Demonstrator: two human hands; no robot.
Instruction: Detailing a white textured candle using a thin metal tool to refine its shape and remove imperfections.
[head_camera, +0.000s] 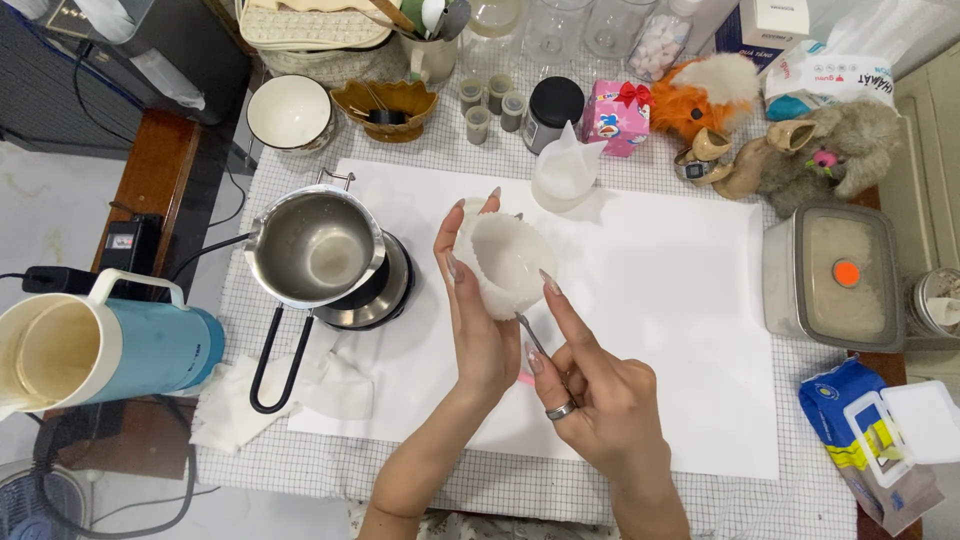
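My left hand holds a small white fluted cup with a tissue wrapped around it, lifted over a white sheet on the table. My right hand, with a ring on one finger, grips a thin metal tool with a pink end; its tip reaches to the underside of the cup. My right forefinger touches the cup's rim.
A steel pouring pot sits on a small black hotplate at the left, its black handle toward me. A blue jug, crumpled tissues, a white silicone cup, a lidded box of white granules, wipes pack, jars and plush toys stand around.
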